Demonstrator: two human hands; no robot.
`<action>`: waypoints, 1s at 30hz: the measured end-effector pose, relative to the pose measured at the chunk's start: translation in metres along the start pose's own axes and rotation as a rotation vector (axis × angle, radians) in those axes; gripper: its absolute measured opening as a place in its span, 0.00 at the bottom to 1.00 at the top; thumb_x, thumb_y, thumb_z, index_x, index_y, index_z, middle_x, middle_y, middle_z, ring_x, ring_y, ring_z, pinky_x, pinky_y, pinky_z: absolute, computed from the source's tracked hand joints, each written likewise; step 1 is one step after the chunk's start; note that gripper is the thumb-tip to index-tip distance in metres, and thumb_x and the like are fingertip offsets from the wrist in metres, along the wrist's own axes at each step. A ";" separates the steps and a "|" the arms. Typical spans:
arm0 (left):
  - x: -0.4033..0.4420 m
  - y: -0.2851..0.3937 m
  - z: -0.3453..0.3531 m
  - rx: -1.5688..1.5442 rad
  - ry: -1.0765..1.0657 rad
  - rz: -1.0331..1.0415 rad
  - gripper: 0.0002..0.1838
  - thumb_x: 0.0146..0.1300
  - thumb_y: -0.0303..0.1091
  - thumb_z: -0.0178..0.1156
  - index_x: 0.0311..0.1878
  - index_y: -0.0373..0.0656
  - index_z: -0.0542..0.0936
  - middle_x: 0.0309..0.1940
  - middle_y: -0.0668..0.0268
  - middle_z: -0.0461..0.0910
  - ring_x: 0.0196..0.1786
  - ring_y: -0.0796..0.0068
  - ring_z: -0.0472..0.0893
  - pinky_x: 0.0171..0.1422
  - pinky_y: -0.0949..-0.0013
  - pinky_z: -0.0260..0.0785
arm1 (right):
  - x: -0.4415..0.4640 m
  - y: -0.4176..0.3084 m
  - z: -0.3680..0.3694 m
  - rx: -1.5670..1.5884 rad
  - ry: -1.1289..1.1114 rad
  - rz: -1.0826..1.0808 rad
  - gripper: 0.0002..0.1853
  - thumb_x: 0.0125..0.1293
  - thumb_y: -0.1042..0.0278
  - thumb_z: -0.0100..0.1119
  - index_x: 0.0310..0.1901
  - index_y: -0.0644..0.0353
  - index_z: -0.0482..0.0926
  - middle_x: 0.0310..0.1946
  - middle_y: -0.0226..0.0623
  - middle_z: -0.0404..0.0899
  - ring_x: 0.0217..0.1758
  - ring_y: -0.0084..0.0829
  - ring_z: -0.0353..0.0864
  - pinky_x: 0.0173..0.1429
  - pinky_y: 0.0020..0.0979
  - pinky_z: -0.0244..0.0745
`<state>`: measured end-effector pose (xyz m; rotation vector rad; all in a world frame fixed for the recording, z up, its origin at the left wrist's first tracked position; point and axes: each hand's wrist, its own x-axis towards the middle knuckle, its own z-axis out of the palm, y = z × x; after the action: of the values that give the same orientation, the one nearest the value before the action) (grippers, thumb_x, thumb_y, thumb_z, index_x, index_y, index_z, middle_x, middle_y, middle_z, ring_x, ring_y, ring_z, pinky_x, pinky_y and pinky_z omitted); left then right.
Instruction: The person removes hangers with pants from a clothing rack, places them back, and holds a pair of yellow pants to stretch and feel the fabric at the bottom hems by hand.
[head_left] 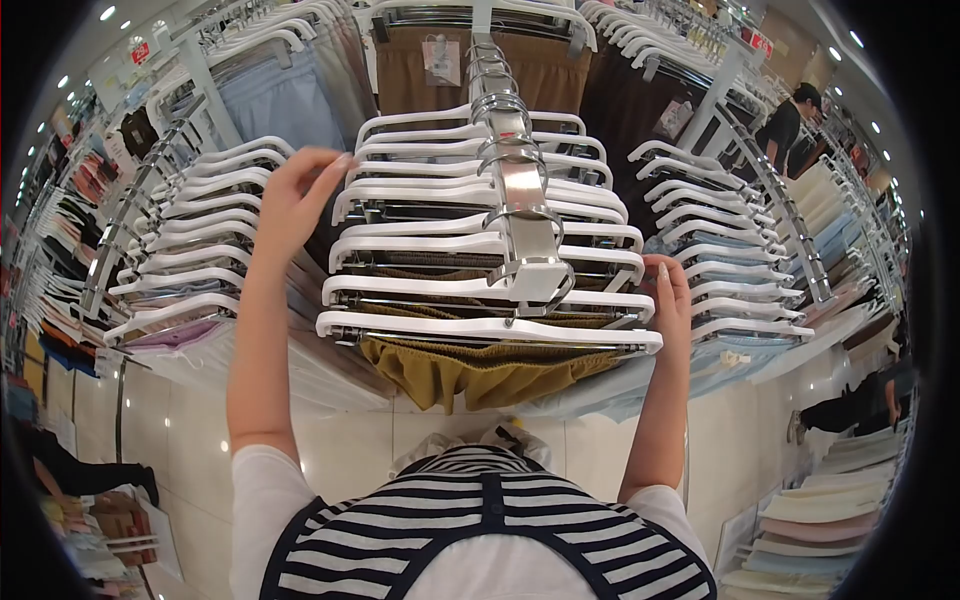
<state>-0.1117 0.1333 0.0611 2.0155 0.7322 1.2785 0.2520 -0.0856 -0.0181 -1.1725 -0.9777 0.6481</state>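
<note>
White hangers [420,288] hang in a row from a metal rail [522,195] in front of me, with metal hooks looped over it. Mustard-coloured elastic-waist trousers or shorts [480,372] are clipped to the nearest hanger. My left hand [300,195] is raised at the left ends of the farther hangers, slightly blurred, its thumb apart from the fingers and nothing visible in it. At the right ends, my right hand [668,290] pinches the tip of one hanger near the front of the row. Part of its fingers is hidden behind that hanger end.
Side rails hold more white hangers [195,225] at left and others [715,235] at right. Brown garments [530,72] and light blue trousers [280,95] hang behind. A person in black [795,125] stands at far right. Folded clothes [820,525] lie lower right.
</note>
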 end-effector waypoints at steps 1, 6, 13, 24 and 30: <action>0.011 0.002 0.005 0.000 0.001 0.001 0.11 0.61 0.35 0.55 0.37 0.36 0.79 0.34 0.67 0.78 0.37 0.79 0.76 0.45 0.76 0.67 | -0.002 0.001 0.001 -0.045 0.057 -0.044 0.12 0.68 0.63 0.42 0.45 0.60 0.71 0.42 0.32 0.74 0.47 0.20 0.71 0.50 0.24 0.66; 0.067 -0.002 0.037 0.316 -0.351 0.230 0.10 0.59 0.29 0.54 0.43 0.39 0.78 0.40 0.63 0.76 0.43 0.74 0.75 0.47 0.73 0.67 | -0.028 -0.001 0.009 -0.171 0.153 -0.234 0.16 0.69 0.58 0.39 0.49 0.60 0.70 0.51 0.36 0.69 0.55 0.25 0.67 0.55 0.29 0.62; 0.106 -0.019 0.078 0.513 -0.639 0.002 0.15 0.60 0.38 0.53 0.47 0.40 0.77 0.39 0.55 0.78 0.42 0.59 0.77 0.49 0.65 0.67 | -0.070 0.002 0.002 -0.278 0.205 -0.320 0.17 0.68 0.59 0.35 0.48 0.60 0.70 0.54 0.39 0.66 0.57 0.28 0.65 0.57 0.28 0.60; 0.133 -0.050 0.091 0.337 -0.602 -0.174 0.20 0.60 0.47 0.54 0.44 0.39 0.77 0.29 0.60 0.77 0.35 0.69 0.77 0.40 0.65 0.68 | -0.104 0.009 -0.012 -0.347 0.326 -0.281 0.15 0.66 0.62 0.39 0.45 0.62 0.72 0.51 0.40 0.68 0.53 0.29 0.67 0.51 0.26 0.63; 0.139 -0.040 0.094 0.822 -0.329 0.120 0.13 0.55 0.39 0.57 0.36 0.38 0.78 0.29 0.61 0.78 0.32 0.63 0.77 0.37 0.65 0.69 | -0.104 0.013 -0.017 -0.348 0.347 -0.270 0.15 0.65 0.62 0.41 0.43 0.63 0.73 0.49 0.41 0.69 0.51 0.30 0.67 0.49 0.27 0.63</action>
<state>0.0218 0.2413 0.0788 2.8627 1.0987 0.7047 0.2203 -0.1766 -0.0618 -1.3697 -0.9477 0.0521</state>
